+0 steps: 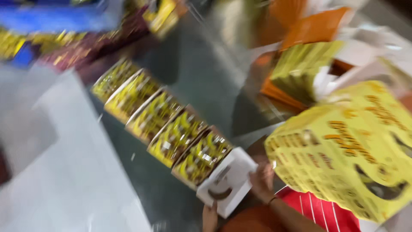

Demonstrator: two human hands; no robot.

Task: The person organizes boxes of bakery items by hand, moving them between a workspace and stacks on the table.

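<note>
The picture is motion-blurred. My left hand [210, 218] grips the near bottom corner of a white open box [226, 182] with a dark curved cut-out, and my right hand [262, 180], a band on its wrist, holds the box's right side. The white box sits at the near end of a diagonal row of several boxes [165, 124] filled with yellow and brown packets. A large flat yellow printed carton [343, 150] fills the foreground just right of my right hand. What holds it is hidden.
The row stands on a dark grey floor [201, 73]. A pale sheet [64, 172] covers the left. Yellow, orange and white flat cartons [300, 64] are stacked at the upper right, and blue and purple packs [56, 30] lie upper left. Red striped cloth [317, 210] is at the bottom.
</note>
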